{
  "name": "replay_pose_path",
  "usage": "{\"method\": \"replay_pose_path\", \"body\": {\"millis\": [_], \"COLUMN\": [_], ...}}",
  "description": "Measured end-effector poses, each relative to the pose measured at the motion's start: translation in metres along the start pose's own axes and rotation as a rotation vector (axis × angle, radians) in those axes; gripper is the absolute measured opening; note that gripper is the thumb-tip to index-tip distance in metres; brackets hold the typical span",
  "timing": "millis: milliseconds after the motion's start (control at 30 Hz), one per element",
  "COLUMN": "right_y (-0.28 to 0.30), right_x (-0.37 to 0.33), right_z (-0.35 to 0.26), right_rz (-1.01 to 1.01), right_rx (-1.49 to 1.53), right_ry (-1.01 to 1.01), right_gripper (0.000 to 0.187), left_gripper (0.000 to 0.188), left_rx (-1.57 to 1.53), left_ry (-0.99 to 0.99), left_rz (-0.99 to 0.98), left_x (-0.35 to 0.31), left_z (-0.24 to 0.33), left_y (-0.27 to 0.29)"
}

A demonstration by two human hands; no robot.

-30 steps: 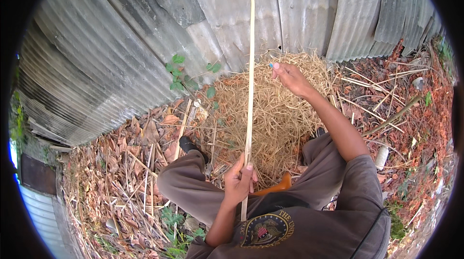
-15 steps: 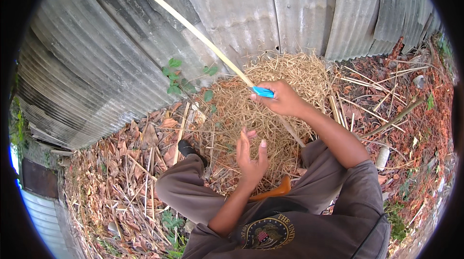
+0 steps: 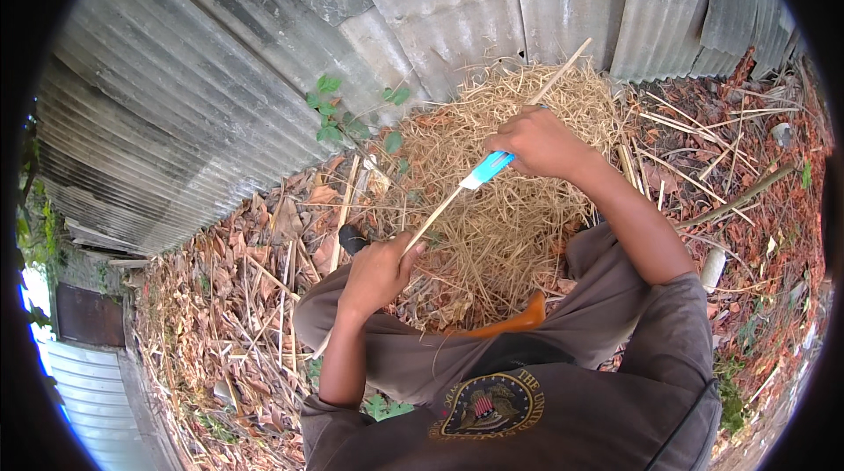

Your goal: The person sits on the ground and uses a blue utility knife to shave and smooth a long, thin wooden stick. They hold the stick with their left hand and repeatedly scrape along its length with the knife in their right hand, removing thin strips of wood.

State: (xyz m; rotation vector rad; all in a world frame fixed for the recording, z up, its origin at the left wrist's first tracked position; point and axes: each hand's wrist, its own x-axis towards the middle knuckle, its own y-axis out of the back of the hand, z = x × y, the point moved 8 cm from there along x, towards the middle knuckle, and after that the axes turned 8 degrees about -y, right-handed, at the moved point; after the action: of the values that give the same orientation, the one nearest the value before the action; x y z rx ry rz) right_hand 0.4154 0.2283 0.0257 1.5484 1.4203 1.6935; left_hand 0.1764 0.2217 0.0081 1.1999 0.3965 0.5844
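Note:
A thin, pale peeled stick (image 3: 441, 210) slants across in front of me, from beside my left thigh up toward the metal sheets. My left hand (image 3: 376, 274) is closed around its nearer part. My right hand (image 3: 541, 144) is closed on a blue utility knife (image 3: 492, 167), whose front end lies against the stick. Beyond my right knuckles the far end of the stick comes out over the straw. Whether the right fingers also grip the stick is hidden. Below both hands lies a heap of dry straw shavings (image 3: 505, 233).
Corrugated metal sheets (image 3: 448, 14) form a wall ahead and left. A curved orange-brown object (image 3: 519, 320) lies between my legs. Dry leaves (image 3: 237, 286) and loose sticks cover the left ground. Rightward are a thicker branch (image 3: 738, 200) and a whitish cylinder (image 3: 713, 269). Green leaves (image 3: 330, 110) grow by the wall.
The stick has swung round, its long end now toward the lower left. My left hand, formerly open and empty, has closed on it. My right hand with the knife has moved slightly up and right.

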Motion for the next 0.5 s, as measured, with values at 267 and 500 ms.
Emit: {"method": "replay_pose_path", "body": {"millis": [267, 500], "right_y": [0.028, -0.022], "right_x": [0.000, -0.006], "right_z": [0.013, -0.039], "right_rz": [0.205, -0.223], "right_rx": [0.244, 0.145], "right_ry": [-0.381, -0.296], "right_gripper": [0.040, 0.073], "left_gripper": [0.031, 0.039], "left_rx": [-1.268, -1.372], "left_ry": [0.387, 0.439], "left_rz": [0.121, 0.266], "left_x": [-0.012, 0.001], "left_z": [0.007, 0.013], "left_y": [-0.102, -0.070]}}
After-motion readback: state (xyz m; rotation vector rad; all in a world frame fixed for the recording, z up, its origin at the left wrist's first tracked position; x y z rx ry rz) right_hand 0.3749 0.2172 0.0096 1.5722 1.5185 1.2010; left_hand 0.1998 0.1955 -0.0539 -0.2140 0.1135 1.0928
